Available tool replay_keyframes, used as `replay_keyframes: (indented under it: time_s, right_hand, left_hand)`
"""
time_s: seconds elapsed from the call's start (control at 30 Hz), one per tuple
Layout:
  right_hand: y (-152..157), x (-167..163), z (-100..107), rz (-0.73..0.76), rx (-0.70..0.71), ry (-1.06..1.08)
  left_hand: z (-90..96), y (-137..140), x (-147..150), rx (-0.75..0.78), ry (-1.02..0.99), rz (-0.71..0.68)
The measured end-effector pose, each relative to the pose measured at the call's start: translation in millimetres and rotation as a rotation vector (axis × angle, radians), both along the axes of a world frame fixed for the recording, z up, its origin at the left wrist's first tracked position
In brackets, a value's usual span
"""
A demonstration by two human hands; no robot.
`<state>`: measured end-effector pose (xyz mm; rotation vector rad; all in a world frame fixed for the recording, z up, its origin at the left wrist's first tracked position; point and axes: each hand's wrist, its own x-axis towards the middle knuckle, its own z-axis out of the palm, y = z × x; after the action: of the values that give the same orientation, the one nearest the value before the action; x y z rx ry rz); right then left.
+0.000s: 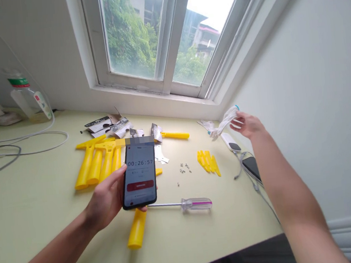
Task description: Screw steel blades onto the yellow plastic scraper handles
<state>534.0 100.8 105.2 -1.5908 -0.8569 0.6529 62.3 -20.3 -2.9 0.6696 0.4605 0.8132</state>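
Phone [138,175]: black-rimmed, screen reading 00:26:57, which we hold near-upright above the tabletop [29,205] | White bundle [224,122]: limp, teal-edged, perhaps a glove, raised at far right

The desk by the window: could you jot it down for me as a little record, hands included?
Surface: pale green desk
Left grip: holds a phone, display reading 00:26:57
Right grip: fingers at a crumpled white item; firmness unclear
Left side: yellow handles, close together
Middle: loose screws
Right of screws: small yellow pieces
Nearer edge: screwdriver with clear handle
Back: printed packaging
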Motion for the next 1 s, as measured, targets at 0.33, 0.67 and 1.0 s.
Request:
replay_keyframes:
  time_s: [0.33, 0.67, 1.0]
  right_hand:
    - [-94.5, -81.5, -28.7, 0.226, 0.231, 0.150]
    - [-105.8, -111.8, -68.1, 0.326, 0.414, 0.239]
    - [-114.1, -108.0, -73.9, 0.340, 0.457, 0.250]
  left_hand:
    - [-2.8, 0.9, -0.4, 0.093, -0.093, -0.047]
    - [-0.1, -0.1, 0.7, 0.069, -0.040, -0.007]
    - [3.0, -2.5, 3.3, 0.070, 0.007, -0.007]
